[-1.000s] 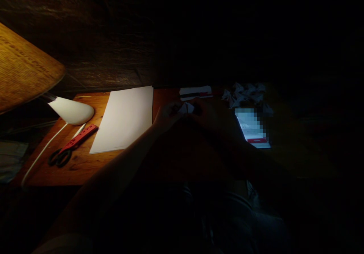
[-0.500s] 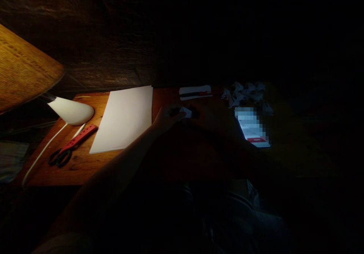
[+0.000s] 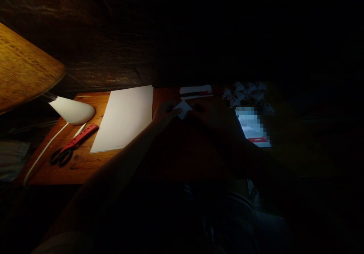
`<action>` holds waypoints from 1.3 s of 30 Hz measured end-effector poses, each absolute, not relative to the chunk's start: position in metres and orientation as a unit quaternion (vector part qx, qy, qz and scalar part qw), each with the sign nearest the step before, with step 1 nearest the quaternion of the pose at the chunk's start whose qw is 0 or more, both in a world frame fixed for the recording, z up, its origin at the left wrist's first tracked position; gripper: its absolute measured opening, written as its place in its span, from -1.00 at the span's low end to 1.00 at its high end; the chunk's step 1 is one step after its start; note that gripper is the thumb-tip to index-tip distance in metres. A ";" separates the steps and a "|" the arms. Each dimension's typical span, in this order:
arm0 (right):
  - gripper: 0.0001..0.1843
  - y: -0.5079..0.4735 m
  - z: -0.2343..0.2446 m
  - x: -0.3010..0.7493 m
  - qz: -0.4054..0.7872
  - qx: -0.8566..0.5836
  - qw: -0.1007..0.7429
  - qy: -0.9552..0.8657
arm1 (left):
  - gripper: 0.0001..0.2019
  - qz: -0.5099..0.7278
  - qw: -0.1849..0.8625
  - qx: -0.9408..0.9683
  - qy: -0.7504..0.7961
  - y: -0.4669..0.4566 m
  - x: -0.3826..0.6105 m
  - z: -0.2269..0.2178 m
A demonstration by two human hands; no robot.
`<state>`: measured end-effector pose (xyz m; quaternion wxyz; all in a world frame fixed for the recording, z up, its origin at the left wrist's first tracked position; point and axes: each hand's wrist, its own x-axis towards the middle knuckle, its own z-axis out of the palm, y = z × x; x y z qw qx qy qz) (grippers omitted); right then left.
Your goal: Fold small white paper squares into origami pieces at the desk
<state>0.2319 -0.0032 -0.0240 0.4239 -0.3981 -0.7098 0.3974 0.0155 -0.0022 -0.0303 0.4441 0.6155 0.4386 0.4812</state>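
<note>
The scene is very dark, lit only from the left. My left hand (image 3: 165,114) and my right hand (image 3: 212,115) meet over the middle of the wooden table (image 3: 82,163). Both pinch a small folded piece of white paper (image 3: 182,108) between their fingertips. The right hand is almost lost in shadow. A stack of plain white paper sheets (image 3: 125,117) lies just left of my left hand.
A white lamp (image 3: 72,110) with its cord shines at the left. Scissors with a red cover (image 3: 71,146) lie beside it. A lit phone (image 3: 253,129) lies to the right, several crumpled white papers (image 3: 246,91) behind it, and a small white card (image 3: 196,91) at the back.
The small paper has been turned and opened out a little between my fingers. Both hands stayed at the same spot.
</note>
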 end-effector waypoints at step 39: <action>-0.87 -0.015 -0.009 0.233 0.279 -0.416 0.420 -0.757 | -0.82 0.423 0.439 0.658 0.443 -0.002 0.017 -0.033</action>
